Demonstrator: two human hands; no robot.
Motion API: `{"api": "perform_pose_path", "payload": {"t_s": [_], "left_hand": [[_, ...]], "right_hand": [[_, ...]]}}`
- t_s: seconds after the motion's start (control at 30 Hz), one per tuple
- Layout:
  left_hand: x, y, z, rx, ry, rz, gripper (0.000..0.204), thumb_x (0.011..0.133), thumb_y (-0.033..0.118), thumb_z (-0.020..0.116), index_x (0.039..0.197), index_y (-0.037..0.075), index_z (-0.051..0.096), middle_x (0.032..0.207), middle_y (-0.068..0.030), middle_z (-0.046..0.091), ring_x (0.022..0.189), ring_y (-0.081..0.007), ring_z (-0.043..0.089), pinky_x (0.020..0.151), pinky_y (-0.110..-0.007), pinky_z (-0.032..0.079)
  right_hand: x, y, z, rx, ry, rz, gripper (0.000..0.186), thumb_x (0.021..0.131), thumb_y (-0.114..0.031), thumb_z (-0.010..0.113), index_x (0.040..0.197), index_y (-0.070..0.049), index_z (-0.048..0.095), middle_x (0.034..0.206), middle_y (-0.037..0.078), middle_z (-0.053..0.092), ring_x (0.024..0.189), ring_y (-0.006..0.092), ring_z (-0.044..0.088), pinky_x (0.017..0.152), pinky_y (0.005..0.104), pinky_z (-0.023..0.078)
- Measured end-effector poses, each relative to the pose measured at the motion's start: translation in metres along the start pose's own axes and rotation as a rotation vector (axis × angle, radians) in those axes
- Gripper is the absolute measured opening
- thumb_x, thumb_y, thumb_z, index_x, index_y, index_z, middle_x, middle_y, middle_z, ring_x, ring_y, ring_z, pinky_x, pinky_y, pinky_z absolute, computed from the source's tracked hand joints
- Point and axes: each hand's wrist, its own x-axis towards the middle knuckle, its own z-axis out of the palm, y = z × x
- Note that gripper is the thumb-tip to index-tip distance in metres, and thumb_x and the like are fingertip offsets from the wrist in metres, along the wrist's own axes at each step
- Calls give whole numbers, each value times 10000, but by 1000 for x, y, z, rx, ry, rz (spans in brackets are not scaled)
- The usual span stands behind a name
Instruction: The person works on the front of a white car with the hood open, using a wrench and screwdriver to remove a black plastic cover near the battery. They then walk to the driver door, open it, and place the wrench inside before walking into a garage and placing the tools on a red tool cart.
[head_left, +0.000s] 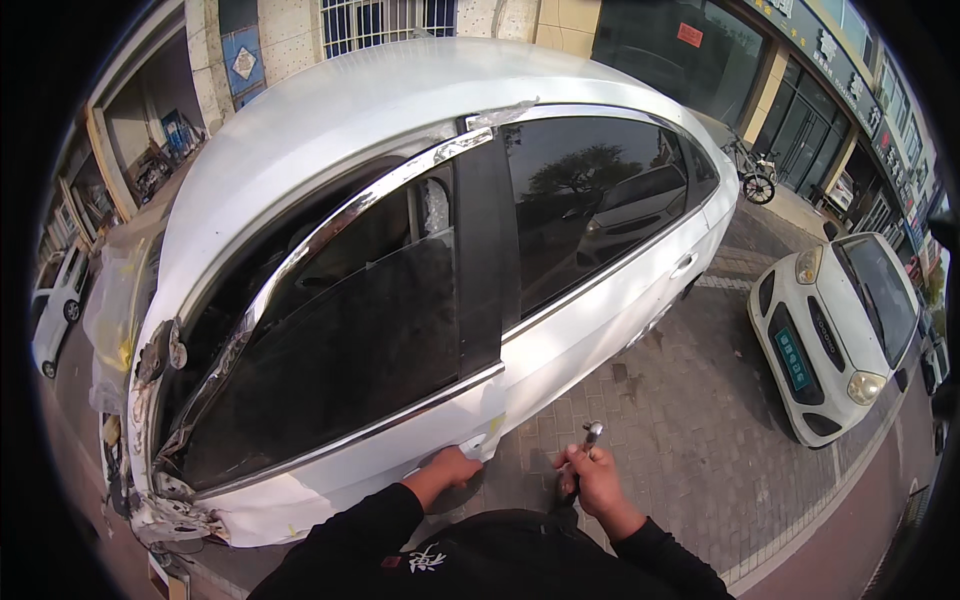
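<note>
Here's the smooth white metal front door (320,488), with the left hand (453,468) at its rear edge, fingers bent; whether they're clamped on it, I can't tell. Right of that door, the right hand (597,480) has its fingers clamped round a shiny, round-headed metal ratchet (592,433). Within the door's creased chrome window frame (345,211) sits dark, slant-edged glass (370,340); rough grey brick paving (680,400) spreads to its right.
</note>
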Motion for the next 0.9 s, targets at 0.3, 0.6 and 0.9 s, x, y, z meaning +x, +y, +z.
{"api": "perform_pose_path", "payload": {"t_s": [0.3,0.6,0.9], "left_hand": [[-74,41,97,-72,576,-298,484,830,294,740,1230,28,677,1306,-224,662,1203,-432,682,998,-509,584],[-180,61,239,-182,696,-594,633,787,199,774,1389,57,639,1466,-164,582,1211,-413,678,983,-512,594],[-300,88,449,-392,1067,-711,872,871,210,792,1627,32,396,1688,-265,371,1381,-403,612,1031,-488,579]], "right_hand": [[207,-160,-4,-191,-567,-267,579,1118,-326,616,1543,48,494,1458,247,654,531,62,508,533,239,489],[147,-142,-24,-27,-1491,31,692,941,-382,879,1444,-16,574,1181,80,698,676,131,632,684,307,550],[-22,-131,-15,-358,-2110,-59,733,947,-316,835,1577,-66,557,910,15,651,691,97,494,696,298,453]]}}
